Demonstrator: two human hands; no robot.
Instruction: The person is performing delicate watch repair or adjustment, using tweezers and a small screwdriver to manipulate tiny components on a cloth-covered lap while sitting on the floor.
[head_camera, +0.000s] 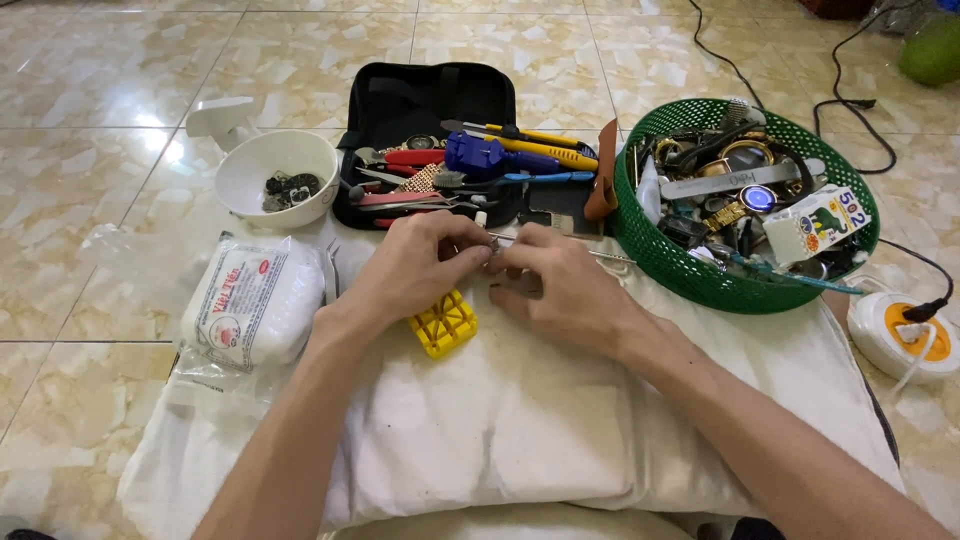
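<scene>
Fingertips of left hand and right hand are pinched on a small metal part, hardly visible, beside yellow holder block, before open tool case

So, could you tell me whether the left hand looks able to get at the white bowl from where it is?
Probably yes: the left hand is busy pinching a small part with the right hand, but nothing stands between it and the white bowl.
</scene>
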